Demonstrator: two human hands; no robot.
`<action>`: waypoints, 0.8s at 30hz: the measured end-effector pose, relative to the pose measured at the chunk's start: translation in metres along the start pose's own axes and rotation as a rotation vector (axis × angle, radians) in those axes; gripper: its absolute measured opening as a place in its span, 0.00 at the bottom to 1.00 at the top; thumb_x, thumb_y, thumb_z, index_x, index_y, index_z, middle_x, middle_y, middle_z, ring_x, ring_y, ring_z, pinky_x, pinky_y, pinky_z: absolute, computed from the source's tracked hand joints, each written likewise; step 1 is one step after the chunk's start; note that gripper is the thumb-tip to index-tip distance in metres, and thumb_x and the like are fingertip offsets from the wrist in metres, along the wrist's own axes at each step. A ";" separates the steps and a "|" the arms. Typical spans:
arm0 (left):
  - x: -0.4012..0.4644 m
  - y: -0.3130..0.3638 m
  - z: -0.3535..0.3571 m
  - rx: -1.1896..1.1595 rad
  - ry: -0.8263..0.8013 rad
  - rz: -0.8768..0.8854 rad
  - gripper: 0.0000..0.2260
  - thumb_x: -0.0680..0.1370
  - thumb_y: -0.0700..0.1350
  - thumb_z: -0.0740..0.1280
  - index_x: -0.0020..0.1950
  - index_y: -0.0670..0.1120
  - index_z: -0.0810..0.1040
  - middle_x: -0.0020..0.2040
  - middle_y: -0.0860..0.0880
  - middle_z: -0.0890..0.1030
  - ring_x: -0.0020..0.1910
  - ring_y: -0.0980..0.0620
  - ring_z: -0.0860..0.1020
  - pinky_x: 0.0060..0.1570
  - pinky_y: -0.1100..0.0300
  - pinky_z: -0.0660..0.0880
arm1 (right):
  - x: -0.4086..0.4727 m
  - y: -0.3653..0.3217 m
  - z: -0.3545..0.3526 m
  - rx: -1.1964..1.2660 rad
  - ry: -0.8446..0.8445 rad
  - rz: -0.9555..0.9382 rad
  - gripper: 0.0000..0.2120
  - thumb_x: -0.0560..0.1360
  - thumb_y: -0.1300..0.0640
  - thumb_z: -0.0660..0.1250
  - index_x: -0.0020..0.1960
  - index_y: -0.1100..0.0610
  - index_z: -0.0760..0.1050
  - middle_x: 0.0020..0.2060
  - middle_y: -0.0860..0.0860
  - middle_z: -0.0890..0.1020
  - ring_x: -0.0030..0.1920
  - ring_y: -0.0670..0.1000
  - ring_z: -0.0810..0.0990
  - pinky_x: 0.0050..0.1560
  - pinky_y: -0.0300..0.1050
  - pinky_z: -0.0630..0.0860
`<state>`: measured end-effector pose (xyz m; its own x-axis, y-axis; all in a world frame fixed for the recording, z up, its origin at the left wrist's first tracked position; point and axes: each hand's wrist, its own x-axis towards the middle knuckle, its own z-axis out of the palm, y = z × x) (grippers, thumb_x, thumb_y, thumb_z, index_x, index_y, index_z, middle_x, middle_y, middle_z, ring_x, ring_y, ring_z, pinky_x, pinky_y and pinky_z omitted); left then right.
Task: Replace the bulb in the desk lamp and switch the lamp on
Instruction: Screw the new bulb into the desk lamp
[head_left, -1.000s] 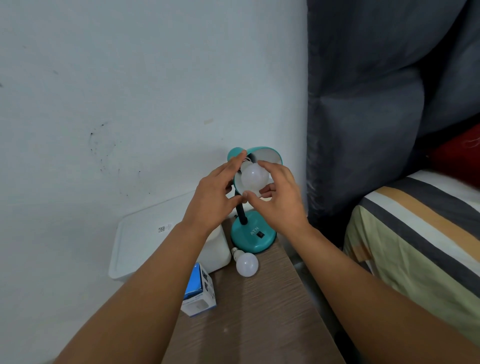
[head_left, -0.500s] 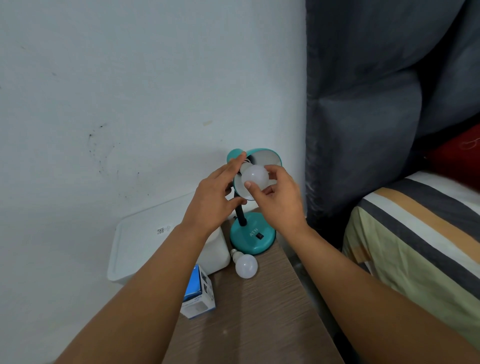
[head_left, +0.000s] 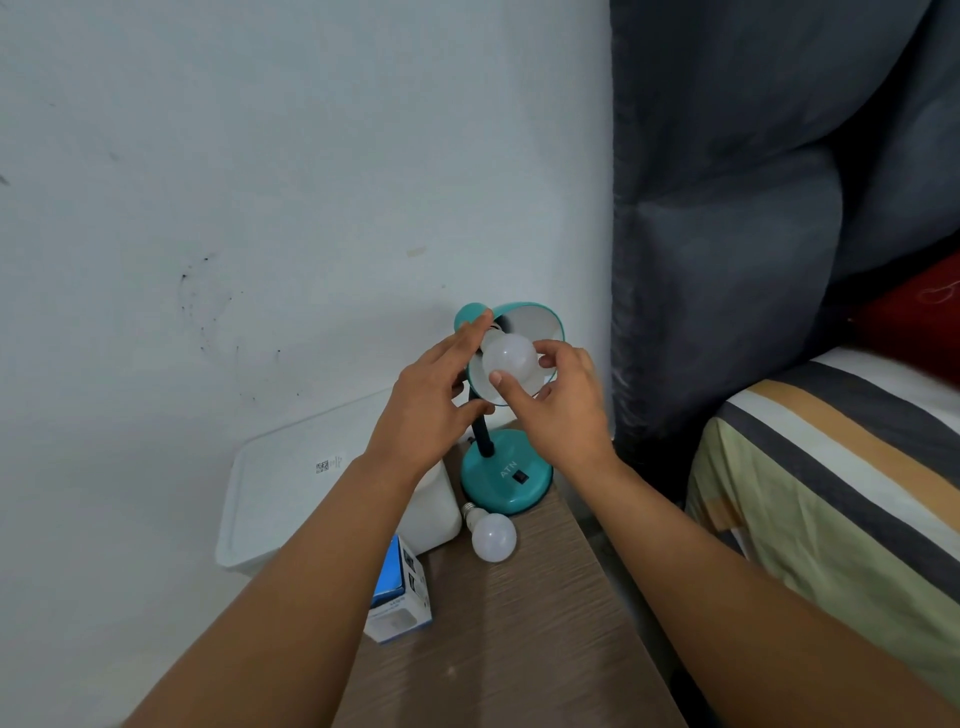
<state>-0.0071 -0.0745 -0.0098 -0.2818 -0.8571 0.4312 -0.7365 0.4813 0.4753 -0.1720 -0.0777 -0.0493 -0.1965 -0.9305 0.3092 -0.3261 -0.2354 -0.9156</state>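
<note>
A striped bed lies to the right of the fingers, and a white lidded tub sits below and left of them, its contents hidden. The wooden bench carries a teal desk lamp whose shade tilts toward the camera. The left hand steadies the shade, its fingers laid along the rim and thumb under it. The right hand pinches a white bulb seated inside the shade between thumb and fingertips. Below the hands, a small blue-and-white box stands closed, and a spare bulb lies loose just beside the lamp base.
</note>
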 end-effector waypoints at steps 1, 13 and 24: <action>0.000 0.000 0.000 0.000 0.002 -0.002 0.45 0.72 0.38 0.78 0.79 0.64 0.57 0.71 0.51 0.75 0.55 0.55 0.79 0.59 0.59 0.79 | -0.001 0.001 0.001 0.000 -0.008 -0.003 0.31 0.70 0.39 0.73 0.67 0.49 0.68 0.58 0.47 0.73 0.50 0.49 0.79 0.50 0.43 0.78; 0.000 -0.001 0.001 0.016 0.008 0.019 0.45 0.72 0.39 0.78 0.79 0.65 0.56 0.73 0.51 0.74 0.57 0.56 0.78 0.59 0.62 0.78 | -0.002 0.007 0.003 -0.045 -0.046 0.000 0.28 0.72 0.39 0.70 0.66 0.51 0.69 0.55 0.47 0.77 0.53 0.47 0.77 0.45 0.35 0.71; -0.001 -0.001 0.002 -0.002 0.009 0.015 0.47 0.72 0.39 0.78 0.78 0.69 0.55 0.72 0.52 0.74 0.57 0.57 0.78 0.59 0.61 0.78 | -0.001 0.009 -0.005 -0.129 -0.049 -0.059 0.28 0.71 0.38 0.71 0.66 0.49 0.72 0.46 0.45 0.74 0.46 0.42 0.72 0.40 0.32 0.66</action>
<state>-0.0071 -0.0745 -0.0117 -0.2871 -0.8481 0.4453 -0.7310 0.4944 0.4703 -0.1796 -0.0773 -0.0569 -0.1295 -0.9294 0.3457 -0.4526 -0.2547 -0.8546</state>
